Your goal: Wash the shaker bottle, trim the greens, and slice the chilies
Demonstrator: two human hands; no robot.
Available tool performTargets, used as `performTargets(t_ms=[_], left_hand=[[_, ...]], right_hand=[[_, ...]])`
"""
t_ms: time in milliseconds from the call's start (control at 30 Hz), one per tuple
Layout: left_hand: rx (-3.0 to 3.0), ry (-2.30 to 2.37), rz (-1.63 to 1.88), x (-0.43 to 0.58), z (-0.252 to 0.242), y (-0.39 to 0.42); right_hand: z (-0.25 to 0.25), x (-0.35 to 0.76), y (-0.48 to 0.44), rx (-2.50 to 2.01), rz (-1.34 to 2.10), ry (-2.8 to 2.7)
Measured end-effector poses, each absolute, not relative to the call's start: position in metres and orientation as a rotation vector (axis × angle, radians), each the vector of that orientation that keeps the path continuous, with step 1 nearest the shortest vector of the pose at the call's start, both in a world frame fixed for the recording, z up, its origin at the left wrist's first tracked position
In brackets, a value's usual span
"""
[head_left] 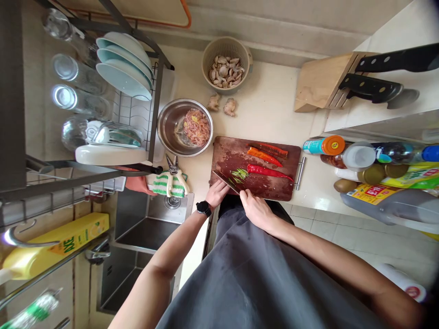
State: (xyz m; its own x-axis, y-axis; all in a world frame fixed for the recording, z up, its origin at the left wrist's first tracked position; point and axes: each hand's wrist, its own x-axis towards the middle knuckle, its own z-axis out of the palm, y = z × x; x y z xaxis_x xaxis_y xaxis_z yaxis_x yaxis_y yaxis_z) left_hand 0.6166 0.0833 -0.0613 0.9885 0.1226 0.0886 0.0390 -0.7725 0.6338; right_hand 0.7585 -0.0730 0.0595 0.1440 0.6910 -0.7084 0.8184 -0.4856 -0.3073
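My right hand is wrapped round the handle of a kitchen knife, whose blade slants across the near left of the brown cutting board. On the blade's left side, my left hand rests at the board's near edge with its fingers bent together against it. Whatever those fingers press on is hidden. Cut green pepper pieces lie just beyond the blade. A whole red chili lies to their right, and orange-red chili pieces sit farther back on the board.
A steel bowl of sliced raw meat stands left of the board. Behind are ginger pieces and a garlic basket. Kitchen shears lie by the sink. A knife block and bottles stand right.
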Motion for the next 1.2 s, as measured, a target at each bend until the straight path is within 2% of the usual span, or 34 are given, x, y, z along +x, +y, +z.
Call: performTargets(t_ms=[200, 433, 700, 1000, 1067, 1200], left_hand=[[2.436, 0.140, 0.221, 0.617, -0.064, 0.084], [2.411, 0.323, 0.313, 0.629, -0.062, 0.073], [2.374, 0.514, 0.384, 0.649, -0.062, 0.044], [2.392, 0.676, 0.544, 0.701, -0.041, 0.015], [2.512, 0.550, 0.480, 0.712, -0.033, 0.007], [2.755, 0.291, 0.123, 0.744, -0.022, -0.011]], right_hand=[[0.045, 0.760, -0.070, 2.322, -1.307, 1.459], [0.027, 0.774, -0.094, 2.639, -1.330, 1.378], [0.042, 0.783, -0.114, 2.883, -1.323, 1.408], [0.067, 0.811, -0.187, 3.221, -1.147, 1.056], [0.070, 0.816, -0.207, 3.286, -1.077, 0.979], [0.069, 0.823, -0.238, 3.366, -1.022, 0.894]])
